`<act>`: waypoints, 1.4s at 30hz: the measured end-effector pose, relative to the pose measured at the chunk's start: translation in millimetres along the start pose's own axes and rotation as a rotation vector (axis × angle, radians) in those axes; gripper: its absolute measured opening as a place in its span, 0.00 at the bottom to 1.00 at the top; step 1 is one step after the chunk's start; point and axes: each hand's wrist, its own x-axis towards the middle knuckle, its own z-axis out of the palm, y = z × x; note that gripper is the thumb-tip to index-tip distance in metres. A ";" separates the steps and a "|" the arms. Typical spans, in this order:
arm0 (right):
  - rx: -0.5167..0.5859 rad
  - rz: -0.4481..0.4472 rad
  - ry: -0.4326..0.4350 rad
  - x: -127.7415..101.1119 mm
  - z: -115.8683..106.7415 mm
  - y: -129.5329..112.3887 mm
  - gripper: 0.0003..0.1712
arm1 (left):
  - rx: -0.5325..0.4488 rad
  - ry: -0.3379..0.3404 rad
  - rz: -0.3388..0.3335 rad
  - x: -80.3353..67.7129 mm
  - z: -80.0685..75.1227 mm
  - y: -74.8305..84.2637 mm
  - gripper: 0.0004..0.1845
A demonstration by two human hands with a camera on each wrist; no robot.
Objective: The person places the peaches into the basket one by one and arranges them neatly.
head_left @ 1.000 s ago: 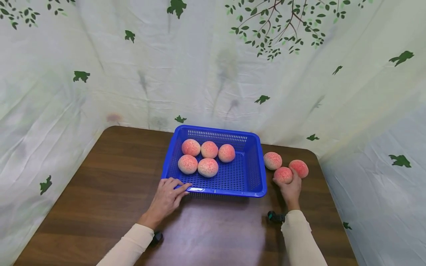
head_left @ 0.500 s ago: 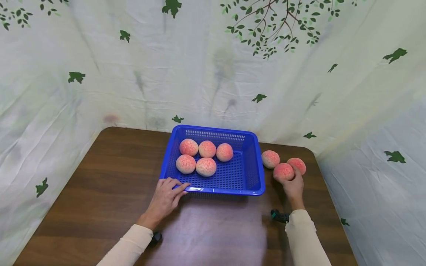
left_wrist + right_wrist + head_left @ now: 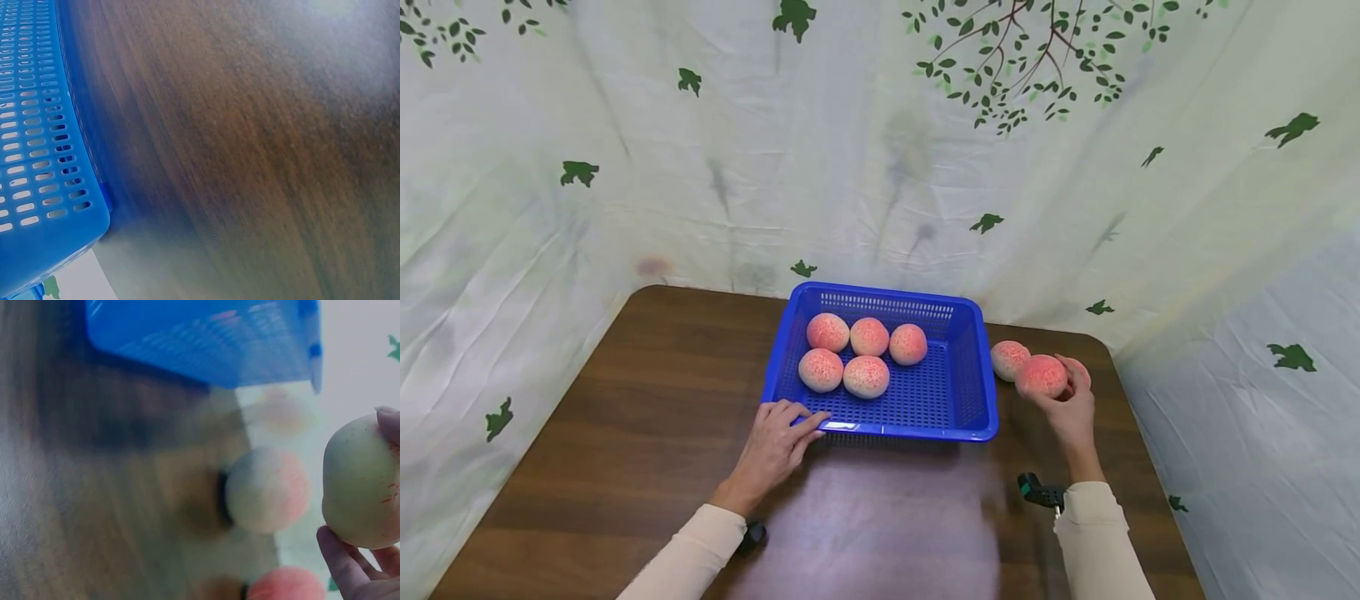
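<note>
- A brown table [image 3: 625, 433] is being used as the work surface, with a printed cloth [image 3: 880, 167] hanging behind it.
- A blue basket [image 3: 970, 417] is being steadied at its near left corner by the left hand [image 3: 775, 446]; the fingers are lying fairly straight over the rim, nothing being clasped.
- Five peaches are lying in the left half of the basket, so its right half is being left bare.
- A peach [image 3: 1041, 375] is being held up off the table by the right hand [image 3: 1071, 412], fingers and thumb curled round it from below and behind.
- The held peach is being kept just right of the basket's right wall, so the bare half lies to the left of the grip; the right hand is much the nearer.
- Two more peaches, one [image 3: 1009, 359] beside the basket and one partly hidden behind the right hand, are being left on the table.
</note>
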 end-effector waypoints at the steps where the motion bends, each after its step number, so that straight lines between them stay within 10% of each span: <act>1: 0.003 -0.004 -0.002 -0.5 0.1 -2.8 0.45 | -0.002 0.002 0.000 -0.1 0.2 0.0 0.27; 16: 0.080 -0.076 -0.146 -14.6 14.4 -63.3 0.46 | -0.012 -0.004 -0.009 1.2 -0.7 0.8 0.27; 42: 0.074 -0.141 -0.398 -7.0 106.6 -77.7 0.45 | -0.030 0.030 0.008 0.0 0.8 -0.5 0.26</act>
